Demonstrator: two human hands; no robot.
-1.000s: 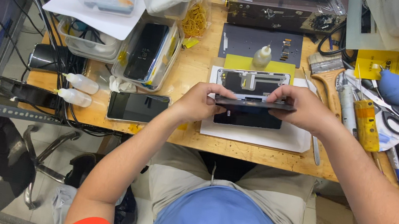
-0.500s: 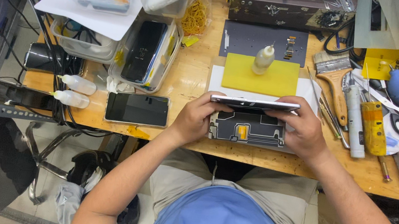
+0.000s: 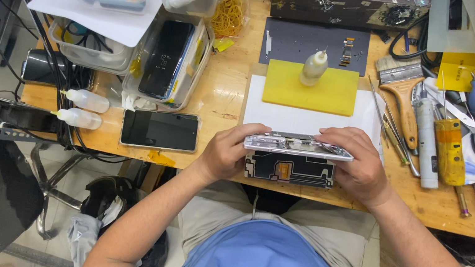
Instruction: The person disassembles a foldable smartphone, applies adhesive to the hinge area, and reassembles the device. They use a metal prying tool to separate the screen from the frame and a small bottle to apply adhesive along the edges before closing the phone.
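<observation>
Fingers of both hands are closed round an opened phone frame (image 3: 298, 147), the left hand (image 3: 227, 151) pinching its left end and the right hand (image 3: 358, 164) wrapped over its right end, so the frame is tipped up on edge above a dark panel (image 3: 290, 168) lying flat at the near edge of the bench. Whether the two parts are joined by anything, I can't tell from here. If they are, tilting the frame further could strain or tear that link. The panel sits right at the bench edge, just above the person's lap, so a nudge from a wrist might push it off. A grip this close to the exposed inner parts could also smear or bend something small. Beyond the hands, on the yellow pad (image 3: 310, 88), a small bottle (image 3: 314, 68) stands upright; a sudden jerk forward could knock it over. To the left, another phone (image 3: 159, 129) lies face up, well apart.
</observation>
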